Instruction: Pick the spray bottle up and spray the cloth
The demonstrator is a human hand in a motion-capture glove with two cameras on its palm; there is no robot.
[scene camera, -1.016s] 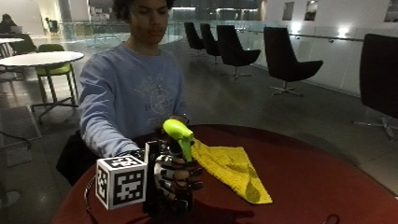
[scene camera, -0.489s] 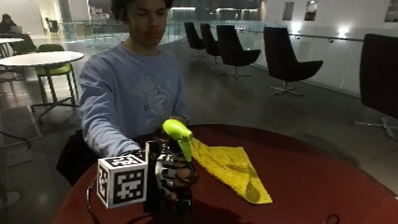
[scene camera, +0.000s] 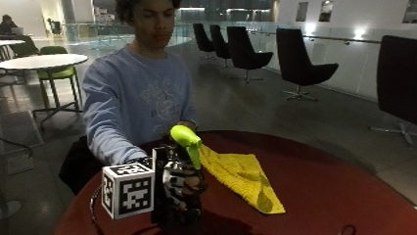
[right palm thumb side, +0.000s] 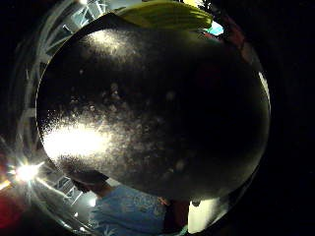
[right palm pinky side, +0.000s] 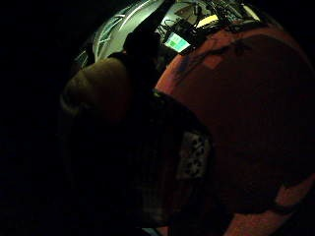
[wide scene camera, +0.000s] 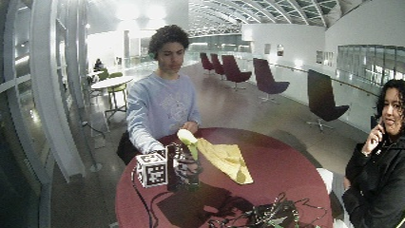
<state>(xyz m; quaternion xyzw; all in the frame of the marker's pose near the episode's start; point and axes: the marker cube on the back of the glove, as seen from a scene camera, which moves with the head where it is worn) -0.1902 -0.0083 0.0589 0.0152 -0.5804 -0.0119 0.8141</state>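
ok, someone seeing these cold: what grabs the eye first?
The bright lime-green trigger head of the dark spray bottle, gripped by the black-gloved right hand near the front edge of the round dark-red table. Next, the crumpled yellow cloth lying flat on the table just beyond the bottle. In the thumb side palm view the bottle's dark body fills nearly the whole picture.

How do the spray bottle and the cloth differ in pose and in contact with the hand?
The spray bottle stands upright, while the cloth lies flat on the table. The gloved right hand grips the bottle; nothing touches the cloth. The bottle's body is dark with a lime-green head; the cloth is yellow throughout. Both are over the same red table.
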